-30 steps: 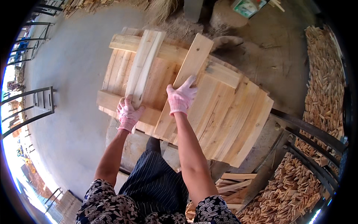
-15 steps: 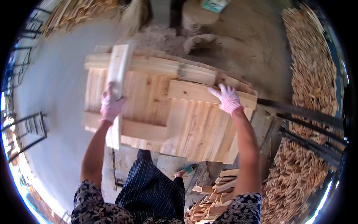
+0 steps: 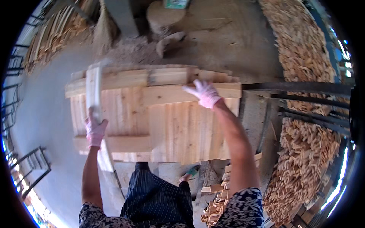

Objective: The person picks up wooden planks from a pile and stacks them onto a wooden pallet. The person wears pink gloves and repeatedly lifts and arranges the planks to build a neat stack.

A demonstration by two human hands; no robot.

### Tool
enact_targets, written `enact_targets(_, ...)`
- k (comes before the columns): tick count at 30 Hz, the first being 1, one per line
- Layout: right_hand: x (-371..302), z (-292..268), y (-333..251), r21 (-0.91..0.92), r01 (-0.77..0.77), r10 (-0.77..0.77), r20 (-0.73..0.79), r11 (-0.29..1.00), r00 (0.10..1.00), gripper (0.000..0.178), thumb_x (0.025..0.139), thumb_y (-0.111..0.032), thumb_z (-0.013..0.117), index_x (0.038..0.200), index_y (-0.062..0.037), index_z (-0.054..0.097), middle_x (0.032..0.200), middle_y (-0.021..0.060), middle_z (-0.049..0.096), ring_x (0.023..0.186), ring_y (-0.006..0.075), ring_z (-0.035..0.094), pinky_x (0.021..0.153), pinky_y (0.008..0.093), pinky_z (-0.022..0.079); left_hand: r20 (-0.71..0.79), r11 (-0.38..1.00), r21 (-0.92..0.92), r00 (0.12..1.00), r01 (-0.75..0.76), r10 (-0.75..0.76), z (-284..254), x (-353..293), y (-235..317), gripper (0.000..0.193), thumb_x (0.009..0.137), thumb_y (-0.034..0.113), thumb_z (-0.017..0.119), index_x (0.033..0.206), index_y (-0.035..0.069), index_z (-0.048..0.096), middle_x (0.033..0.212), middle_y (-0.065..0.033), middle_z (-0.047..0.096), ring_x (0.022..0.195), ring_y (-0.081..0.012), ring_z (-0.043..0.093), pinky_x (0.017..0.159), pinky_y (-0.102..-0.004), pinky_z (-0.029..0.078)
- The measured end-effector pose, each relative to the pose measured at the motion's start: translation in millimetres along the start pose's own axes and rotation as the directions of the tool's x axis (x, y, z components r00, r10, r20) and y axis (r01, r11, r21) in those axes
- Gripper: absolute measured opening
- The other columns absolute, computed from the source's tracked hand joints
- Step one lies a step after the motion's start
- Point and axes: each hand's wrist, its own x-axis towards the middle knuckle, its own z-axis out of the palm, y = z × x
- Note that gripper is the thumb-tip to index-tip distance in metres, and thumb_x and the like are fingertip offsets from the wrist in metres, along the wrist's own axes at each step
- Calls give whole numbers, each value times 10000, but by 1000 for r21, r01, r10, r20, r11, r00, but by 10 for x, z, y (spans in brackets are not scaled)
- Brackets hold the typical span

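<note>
My left hand [image 3: 96, 129], in a pinkish-white glove, is closed round a long pale wooden board [image 3: 93, 85]. That board runs from near to far across the left part of a bench-high layer of planks [image 3: 186, 129] laid side by side; its far end is blurred by motion. My right hand [image 3: 205, 94], gloved alike, has its fingers spread over a crosswise board [image 3: 167, 94] near the layer's far edge. It rests on or just over this board. Another crosswise board [image 3: 114, 144] lies at the near left, close to my left forearm.
Behind the layer, more boards [image 3: 114, 80] lie in a row. Dark metal bars [image 3: 300, 88] reach out to the right. Large heaps of wood pieces [image 3: 304, 159] fill the right side, with a smaller pile [image 3: 216, 205] by my right leg. A broom [image 3: 103, 32] and a round stump [image 3: 163, 17] stand beyond.
The whole view has shifted, so the planks appear farther left. My left hand has moved left with its board, which now tilts the other way. My right hand has slid slightly left.
</note>
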Motion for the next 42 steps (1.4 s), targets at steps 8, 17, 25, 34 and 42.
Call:
enact_targets(8,84,-232,-75,-64,-36,46,162,997,986,937,797,-180,796,1556,-497,347,1469,131,430,1276,341,507,1062,497,433,-76,925,380,997,28,1,337,69,5,1096,751,471,802,1636,265,189,1417,-228,458,1292,-452,468,1088,-576,393)
enact_targets(17,15,-110,121,-82,103,-99,61,991,993,860,825,-152,749,1518,-526,405,1462,144,443,1256,360,524,1054,520,438,-197,926,369,980,80,-6,553,224,43,989,741,476,814,1542,196,306,1433,-198,441,1351,-427,428,1087,-572,402)
enact_targets(25,66,-140,75,-48,26,-17,173,999,985,874,848,-120,727,1539,-523,374,1556,185,381,1317,412,491,1109,541,394,-168,922,332,974,200,-151,428,196,136,1036,762,400,798,1600,206,221,1486,-222,423,1320,-450,454,1089,-556,411)
enact_targets(34,-206,-83,-278,-221,-59,59,-5,974,998,816,904,-183,690,1595,-381,304,1601,201,321,1401,397,429,1129,623,358,209,726,-676,978,124,27,126,-596,408,946,841,253,823,1563,153,221,1147,-136,605,918,-225,635,820,-335,566)
enact_targets(42,-2278,1087,468,686,-668,760,261,288,596,639,964,-366,628,1519,-110,443,1472,252,508,1318,423,512,1131,467,401,669,-125,-741,741,660,-49,1130,-3406,-284,691,873,105,764,1464,88,406,1239,-115,597,1161,-302,630,997,-517,552)
